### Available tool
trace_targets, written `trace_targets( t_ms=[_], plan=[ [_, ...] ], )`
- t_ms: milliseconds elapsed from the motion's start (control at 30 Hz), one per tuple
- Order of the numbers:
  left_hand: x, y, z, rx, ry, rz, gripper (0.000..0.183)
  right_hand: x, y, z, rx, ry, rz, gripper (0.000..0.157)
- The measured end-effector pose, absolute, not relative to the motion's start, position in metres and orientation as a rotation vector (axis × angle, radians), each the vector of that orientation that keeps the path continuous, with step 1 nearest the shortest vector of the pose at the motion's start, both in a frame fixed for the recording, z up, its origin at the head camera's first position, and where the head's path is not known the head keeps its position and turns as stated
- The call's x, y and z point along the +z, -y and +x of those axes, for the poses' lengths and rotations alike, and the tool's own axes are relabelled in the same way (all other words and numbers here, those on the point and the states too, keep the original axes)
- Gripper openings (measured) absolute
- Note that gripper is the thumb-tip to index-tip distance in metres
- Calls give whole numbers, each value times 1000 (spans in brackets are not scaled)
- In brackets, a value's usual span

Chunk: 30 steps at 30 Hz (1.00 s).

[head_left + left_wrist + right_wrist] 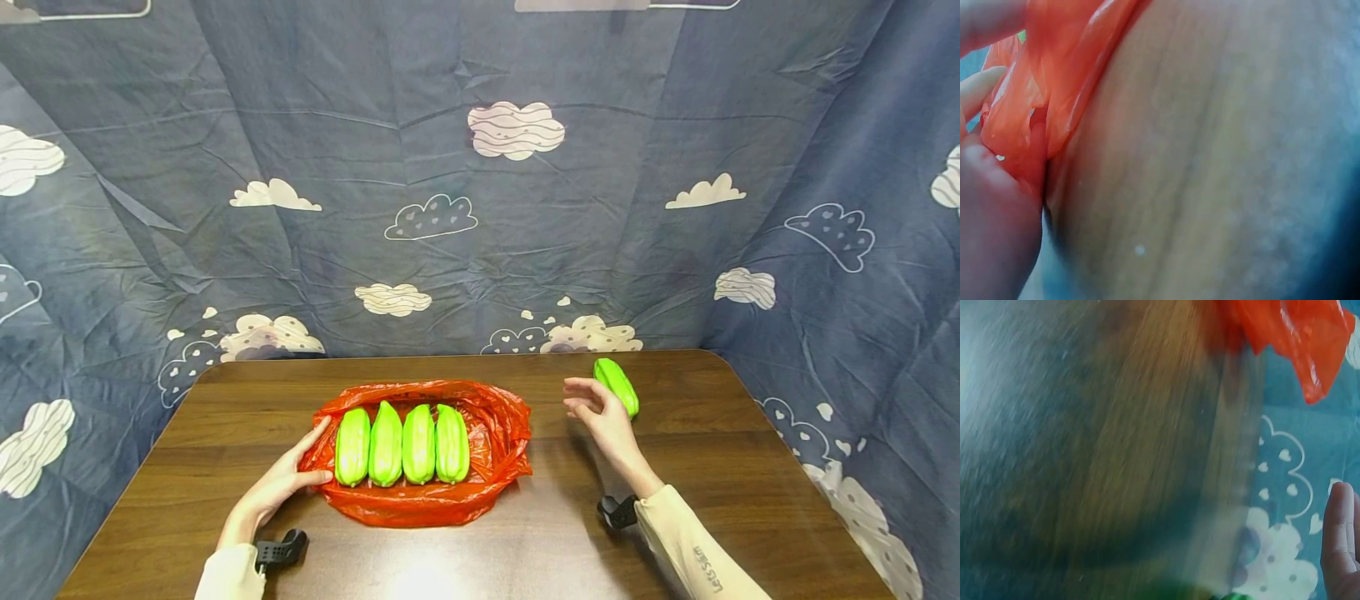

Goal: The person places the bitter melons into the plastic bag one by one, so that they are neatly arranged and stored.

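Observation:
A red plastic bag [491, 492] lies with its mouth spread wide on the table. Inside it, several bright green, long, ridged fruit-like pieces [386, 446] stand side by side in a row, toward the left. My left hand [281, 479] holds the bag's left edge; the left wrist view has the thin red plastic [1079, 69] between its digits. To the right of the bag, my right hand [607, 421] hovers with nothing in it, fingers loosely bent. Just beyond that hand rests another green piece [617, 387], partly hidden by it.
The brown wooden table [570, 550] ends at a dark blue curtain [435, 275] with a cloud pattern, which also hangs along both sides. Black wrist devices [281, 550] are strapped to both forearms.

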<state>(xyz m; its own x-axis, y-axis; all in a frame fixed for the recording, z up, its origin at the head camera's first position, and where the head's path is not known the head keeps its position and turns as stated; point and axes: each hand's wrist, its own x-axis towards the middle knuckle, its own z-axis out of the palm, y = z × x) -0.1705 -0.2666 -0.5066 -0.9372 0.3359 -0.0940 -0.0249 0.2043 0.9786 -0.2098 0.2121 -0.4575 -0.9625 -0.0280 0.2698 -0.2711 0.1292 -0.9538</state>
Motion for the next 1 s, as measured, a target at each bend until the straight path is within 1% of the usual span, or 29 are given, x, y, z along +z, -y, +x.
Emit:
trace_targets(
  t_ms=[600,833,1000],
  plan=[
    [-500,264,-168,1795,-2249,289,85,-464,-241,-213,1834,2248,215,30],
    [-501,265,-168,1783,-2268,320,84,-462,-252,-219,1829,2236,148,32],
    [-502,265,-168,1763,-2296,315,84,-461,-261,-223,1746,2238,130,31]
  ],
)
